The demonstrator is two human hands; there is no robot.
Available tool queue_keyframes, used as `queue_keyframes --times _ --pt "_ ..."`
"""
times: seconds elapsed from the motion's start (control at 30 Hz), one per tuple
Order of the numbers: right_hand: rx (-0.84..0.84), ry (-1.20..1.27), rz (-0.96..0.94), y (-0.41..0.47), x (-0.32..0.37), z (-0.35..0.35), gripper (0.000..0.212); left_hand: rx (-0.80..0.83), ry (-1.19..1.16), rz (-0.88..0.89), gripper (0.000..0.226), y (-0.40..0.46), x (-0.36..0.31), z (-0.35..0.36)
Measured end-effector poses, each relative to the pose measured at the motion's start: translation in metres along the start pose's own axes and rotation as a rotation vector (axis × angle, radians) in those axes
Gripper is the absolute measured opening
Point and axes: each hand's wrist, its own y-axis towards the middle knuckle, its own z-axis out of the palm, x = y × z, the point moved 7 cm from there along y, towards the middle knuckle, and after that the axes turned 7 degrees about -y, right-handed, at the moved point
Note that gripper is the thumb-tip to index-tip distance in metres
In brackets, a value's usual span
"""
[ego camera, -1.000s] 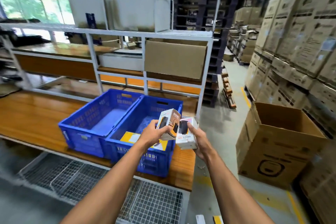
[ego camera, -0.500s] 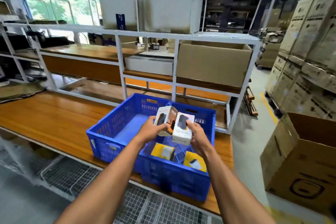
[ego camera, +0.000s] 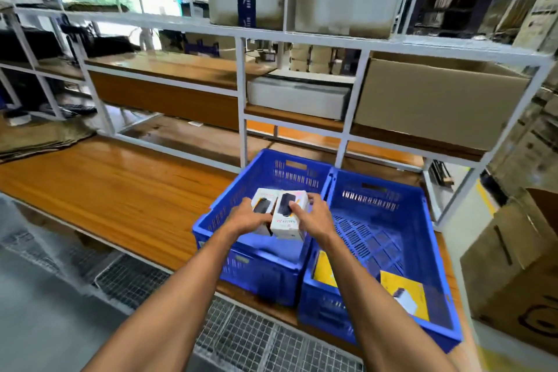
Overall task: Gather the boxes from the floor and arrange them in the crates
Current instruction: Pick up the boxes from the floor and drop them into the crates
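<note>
Wooden worktop (ego camera: 114,190) carries two blue crates side by side, walls touching. From my remote station I read the left crate (ego camera: 241,205) first: its visible floor shows no boxes. Above its opening, the left hand (ego camera: 247,217) grips a white box (ego camera: 262,205) with fingers curled around its near side. The right hand (ego camera: 314,217) grips a second white box (ego camera: 288,217), thumb on top, fingers wrapped at the far edge. Both boxes touch along one side and hang over the left crate. The right crate (ego camera: 392,220) holds two yellow boxes: one (ego camera: 324,270) against the left wall, one (ego camera: 406,293) near the front. A brown carton (ego camera: 434,103) sits on the white shelf frame (ego camera: 241,93) behind.
</note>
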Motion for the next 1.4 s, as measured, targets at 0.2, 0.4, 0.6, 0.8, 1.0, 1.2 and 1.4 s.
queue_keyframes --times 0.2,0.4,0.6,0.8,1.0,1.2,1.4 --pt "0.038 -0.247 -0.011 0.01 0.001 0.036 0.057 0.009 0.184 -0.019 0.081 0.034 0.028 -0.012" --pt "0.112 -0.95 -0.165 0.016 -0.009 0.059 0.058 0.086 0.305 -0.018 0.075 0.052 0.038 -0.002" --pt "0.084 -1.044 -0.162 0.022 -0.016 0.053 0.03 0.127 0.394 -0.065 0.088 0.061 0.049 0.01" --pt "0.031 -0.976 -0.194 0.022 -0.015 0.043 0.023 0.203 0.574 -0.074 0.088 0.065 0.059 0.02" --pt "0.035 -0.904 -0.235 0.016 -0.013 0.04 0.022 0.232 0.715 -0.076 0.048 0.067 0.06 0.021" --pt "0.055 -0.849 -0.255 0.009 -0.013 0.033 0.022 0.343 0.757 -0.066 0.046 0.082 0.07 0.033" --pt "0.137 -0.837 -0.3 -0.004 -0.018 0.033 0.025 0.527 0.747 -0.02 0.082 0.068 0.055 0.073"
